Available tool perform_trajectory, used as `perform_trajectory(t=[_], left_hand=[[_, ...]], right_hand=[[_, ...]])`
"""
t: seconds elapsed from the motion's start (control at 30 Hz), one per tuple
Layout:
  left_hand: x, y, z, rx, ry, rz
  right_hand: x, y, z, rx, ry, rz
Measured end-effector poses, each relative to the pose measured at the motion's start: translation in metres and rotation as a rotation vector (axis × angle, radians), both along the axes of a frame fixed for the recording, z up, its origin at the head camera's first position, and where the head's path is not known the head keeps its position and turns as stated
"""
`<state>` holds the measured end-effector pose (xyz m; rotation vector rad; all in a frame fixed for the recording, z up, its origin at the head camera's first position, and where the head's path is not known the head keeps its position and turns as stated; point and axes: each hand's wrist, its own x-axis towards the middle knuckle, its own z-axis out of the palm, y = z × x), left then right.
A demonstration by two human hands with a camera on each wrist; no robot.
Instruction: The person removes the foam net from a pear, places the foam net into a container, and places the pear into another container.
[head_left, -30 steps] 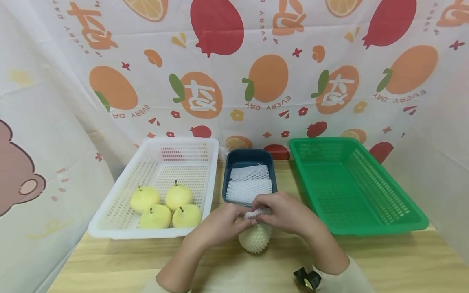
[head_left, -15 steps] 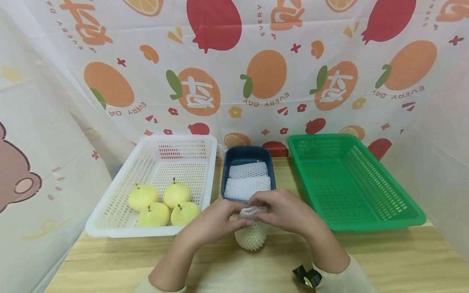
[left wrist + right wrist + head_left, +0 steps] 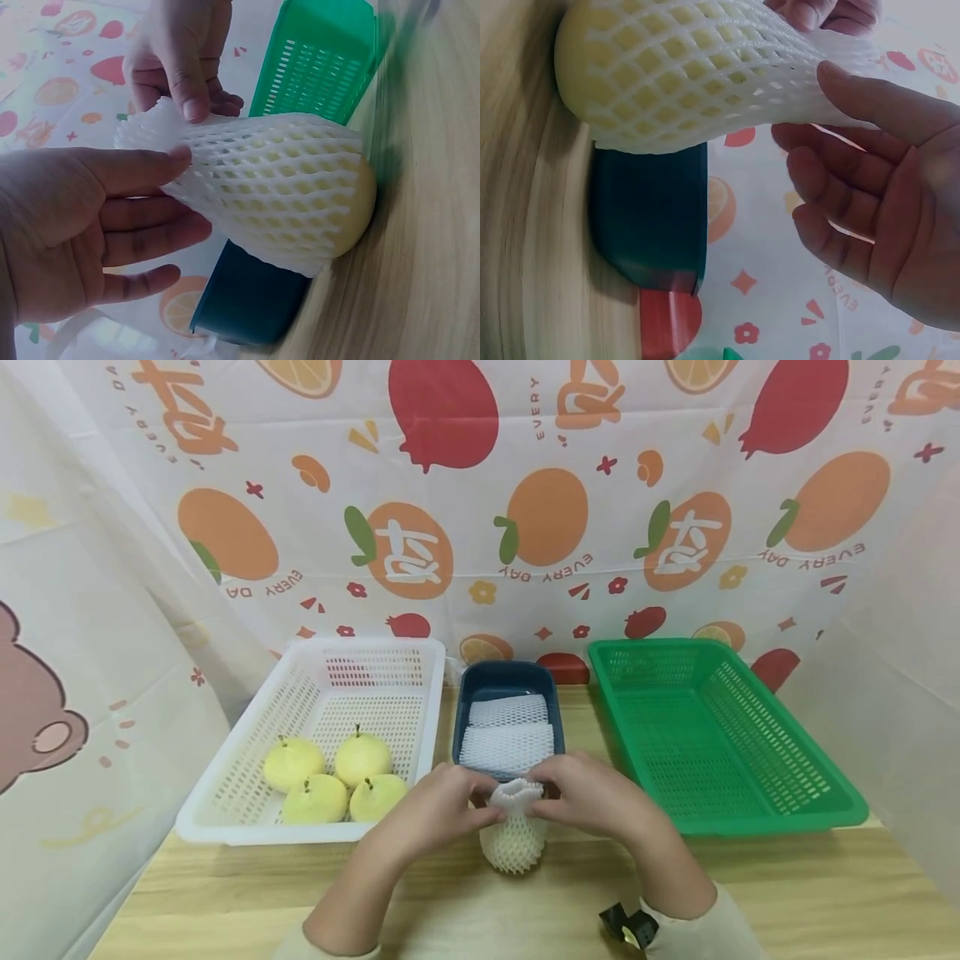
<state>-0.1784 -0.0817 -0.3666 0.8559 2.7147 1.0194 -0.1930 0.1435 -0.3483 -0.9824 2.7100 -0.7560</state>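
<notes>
A pale yellow pear point(image 3: 571, 71) stands on the wooden table, wrapped in a white foam net sleeve point(image 3: 517, 835). Its lower end bulges bare from the sleeve in both wrist views. Above the fruit the sleeve narrows to a loose, open-mouthed neck. My left hand point(image 3: 442, 810) pinches one side of this neck between thumb and fingers. On the opposite side, my right hand point(image 3: 581, 797) pinches it too, thumb point(image 3: 855, 86) on the near face. In the left wrist view the left hand's lower fingers point(image 3: 142, 283) are spread away from the net.
Behind the hands sits a dark blue tray point(image 3: 467, 693) with flat foam net sleeves point(image 3: 506, 747). At left, a white basket point(image 3: 202, 810) holds several yellow pears point(image 3: 363, 758). A green basket point(image 3: 720, 743) stands at right. A fruit-print cloth point(image 3: 480, 527) hangs behind.
Both hands have moved slightly apart at the sleeve's neck. The neck, earlier folded and bunched between the fingers, now stands up with its mouth wider. The pear stays on the table.
</notes>
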Motion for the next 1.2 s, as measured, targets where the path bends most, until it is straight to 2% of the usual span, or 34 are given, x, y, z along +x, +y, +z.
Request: perform_trajectory(t=[0.17, 0.37, 0.5, 0.6, 0.83, 1.0, 1.2], left_hand=[[0.002, 0.002, 0.002, 0.036, 0.032, 0.009], [0.004, 0.003, 0.004, 0.123, 0.069, 0.025], [0.003, 0.004, 0.003, 0.144, 0.098, 0.034], [0.003, 0.004, 0.004, 0.133, 0.107, 0.045], [0.004, 0.003, 0.007, 0.105, 0.07, 0.067], [0.003, -0.002, 0.008, 0.066, 0.038, 0.039], [0.001, -0.002, 0.004, 0.002, 0.025, 0.013]], right_hand=[[0.001, 0.0, 0.001, -0.044, 0.043, -0.01], [0.003, -0.003, 0.003, -0.112, 0.069, -0.008], [0.002, -0.004, 0.004, -0.134, 0.076, 0.004], [0.001, -0.002, 0.004, -0.139, 0.044, 0.002], [-0.004, 0.003, 0.0, -0.099, -0.014, -0.015], [-0.005, 0.004, -0.001, -0.089, -0.031, -0.013], [-0.004, 0.007, -0.001, -0.061, -0.091, -0.044]])
